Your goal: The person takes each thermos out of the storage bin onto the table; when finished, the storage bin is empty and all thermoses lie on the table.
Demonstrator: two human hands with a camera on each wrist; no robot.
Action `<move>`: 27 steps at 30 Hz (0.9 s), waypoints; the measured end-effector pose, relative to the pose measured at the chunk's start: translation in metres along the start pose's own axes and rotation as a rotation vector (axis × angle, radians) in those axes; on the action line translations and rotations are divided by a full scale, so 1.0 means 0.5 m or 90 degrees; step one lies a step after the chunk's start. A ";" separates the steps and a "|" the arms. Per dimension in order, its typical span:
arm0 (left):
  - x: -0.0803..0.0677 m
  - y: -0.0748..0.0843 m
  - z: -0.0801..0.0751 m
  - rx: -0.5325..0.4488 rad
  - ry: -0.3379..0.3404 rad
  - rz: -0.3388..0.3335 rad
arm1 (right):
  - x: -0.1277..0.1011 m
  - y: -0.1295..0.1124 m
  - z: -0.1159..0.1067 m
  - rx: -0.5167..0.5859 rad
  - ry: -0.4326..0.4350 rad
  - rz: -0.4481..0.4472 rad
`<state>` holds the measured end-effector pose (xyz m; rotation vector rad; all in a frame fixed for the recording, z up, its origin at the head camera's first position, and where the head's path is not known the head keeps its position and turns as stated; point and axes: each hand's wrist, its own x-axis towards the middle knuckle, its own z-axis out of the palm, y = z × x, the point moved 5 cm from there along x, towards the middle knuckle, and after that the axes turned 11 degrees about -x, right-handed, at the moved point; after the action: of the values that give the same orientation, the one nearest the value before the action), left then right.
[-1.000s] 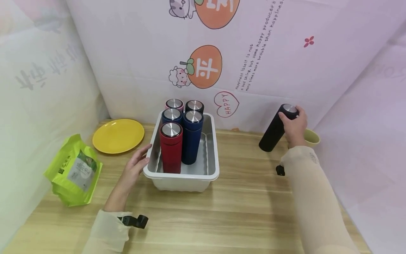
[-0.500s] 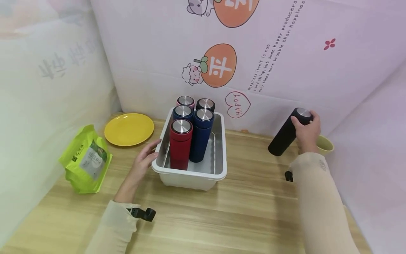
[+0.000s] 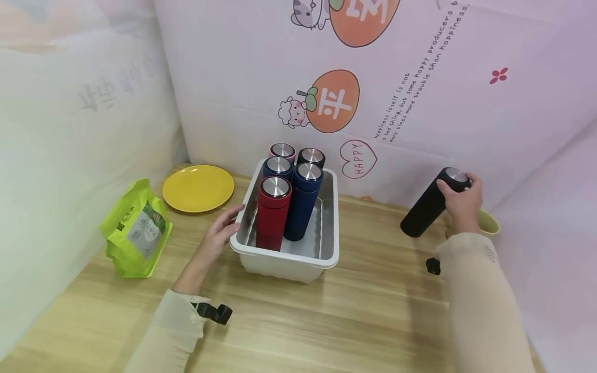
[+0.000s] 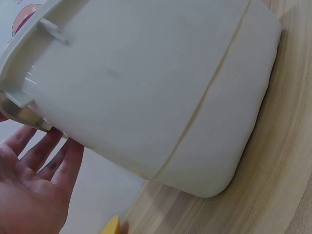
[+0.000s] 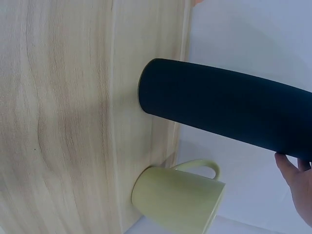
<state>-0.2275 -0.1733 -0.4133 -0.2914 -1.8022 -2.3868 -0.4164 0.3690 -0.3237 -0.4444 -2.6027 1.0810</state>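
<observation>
My right hand (image 3: 466, 204) grips a black thermos flask (image 3: 425, 207) near its silver-topped lid, at the right by the back wall. In the right wrist view the flask's lower body (image 5: 209, 102) shows; I cannot tell whether its base touches the table. My left hand (image 3: 218, 235) touches the left side of a white plastic tub (image 3: 280, 259), its fingers reaching up under the rim in the left wrist view. Inside the tub stand several thermos flasks: a red one (image 3: 272, 220) in front, a dark blue one (image 3: 302, 210), another blue, a pink-edged and a black one behind.
Just right of the black flask stands a pale green mug (image 5: 178, 200), partly hidden by my right arm in the head view. A yellow plate (image 3: 198, 188) and a bright green packet (image 3: 140, 228) lie left of the tub. Printed cloth walls (image 3: 261, 103) close off the back and sides.
The head view has swung a little left, so everything shifts rightward in it. My right hand still holds the black flask, and the left hand stays at the tub.
</observation>
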 end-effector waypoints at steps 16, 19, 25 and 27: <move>-0.003 -0.005 0.006 0.010 -0.002 -0.014 | -0.021 -0.090 -0.061 -0.004 0.013 -0.089; -0.003 -0.003 0.003 0.012 0.002 -0.011 | -0.033 -0.136 -0.054 0.000 0.011 -0.121; -0.001 -0.004 0.000 0.013 0.004 -0.010 | -0.080 -0.227 -0.016 0.057 -0.017 -0.177; -0.002 -0.005 -0.002 0.014 0.006 -0.011 | -0.101 -0.254 0.002 0.089 -0.032 -0.200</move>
<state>-0.2274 -0.1737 -0.4160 -0.2629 -1.8318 -2.3744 -0.3923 0.2636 -0.2398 0.0242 -2.5057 1.1639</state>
